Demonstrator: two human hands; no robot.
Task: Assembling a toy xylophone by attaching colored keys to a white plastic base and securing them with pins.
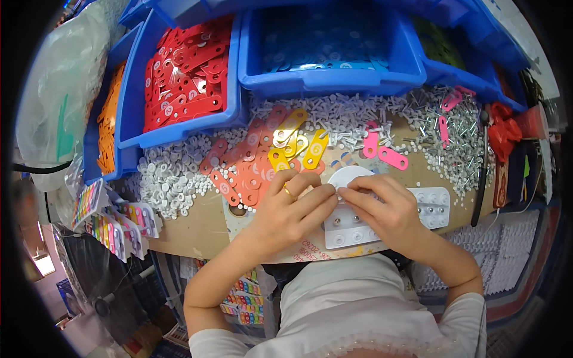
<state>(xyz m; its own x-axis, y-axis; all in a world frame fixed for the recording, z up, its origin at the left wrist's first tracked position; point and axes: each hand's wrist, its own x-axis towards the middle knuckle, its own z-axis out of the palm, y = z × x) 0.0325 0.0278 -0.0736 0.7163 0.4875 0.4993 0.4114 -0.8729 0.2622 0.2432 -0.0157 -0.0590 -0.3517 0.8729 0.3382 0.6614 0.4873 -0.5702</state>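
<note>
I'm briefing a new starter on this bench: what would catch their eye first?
Probably the blue bin of red tags at upper left, then the yellow tags on the white pieces mid-bench. Below them, the left hand and right hand meet over a white fixture.

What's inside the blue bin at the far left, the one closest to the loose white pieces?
The blue bin is heaped with flat red tags, each with a hole and a white mark. The heap hides the bin's floor and whatever lies deeper.

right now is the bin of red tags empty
No, the blue bin at upper left is heaped with red tags.
</note>
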